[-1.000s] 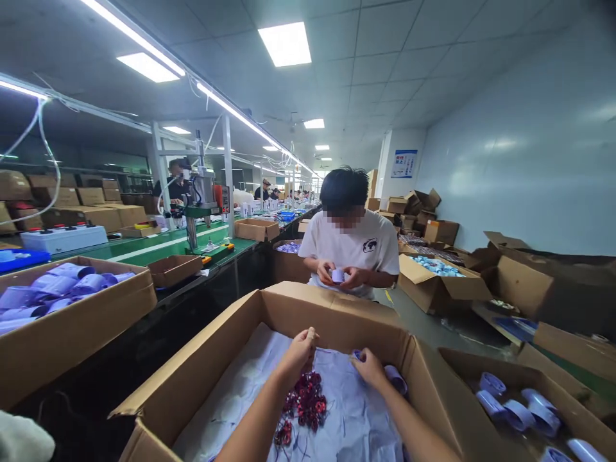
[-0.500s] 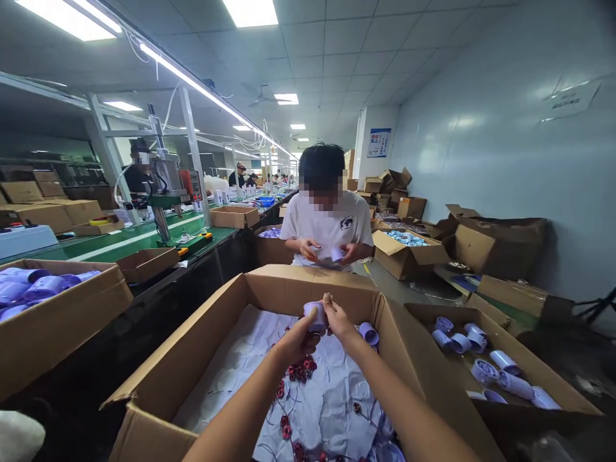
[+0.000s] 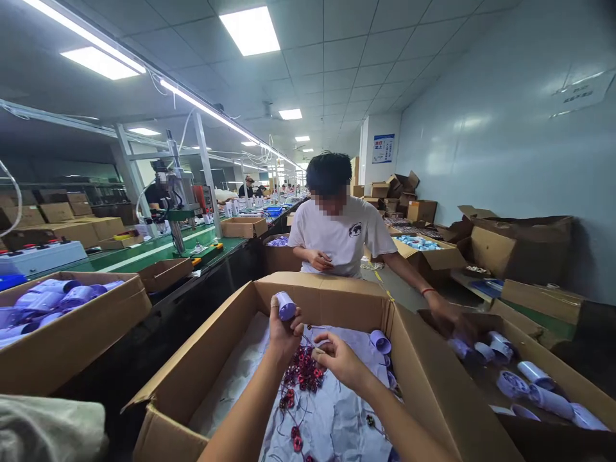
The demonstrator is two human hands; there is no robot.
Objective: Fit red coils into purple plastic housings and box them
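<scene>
My left hand (image 3: 285,337) is wrapped round a purple cup-shaped part (image 3: 285,306), holding it tilted above the big cardboard box (image 3: 317,290). Just right of it and lower, my right hand (image 3: 339,360) has its thumb and fingers pinched together over a pile of small red parts with thin wires (image 3: 305,372). A thin pale strand seems to run between the two hands, but I cannot make out what the pinch holds. Crumpled white paper (image 3: 332,410) lines the box. More purple cups (image 3: 380,342) lie along its right wall.
Across the box a co-worker in a white shirt (image 3: 332,247) reaches a hand (image 3: 450,314) into a right-hand box of purple cups (image 3: 551,403). At left stands another box of purple cups (image 3: 96,327), beside a green conveyor line (image 3: 120,256) with a press machine (image 3: 176,205).
My hands have come apart: the left moved left with the purple cup, the right dropped toward the red parts. The co-worker's arm has stretched into the right-hand box. The view has shifted slightly.
</scene>
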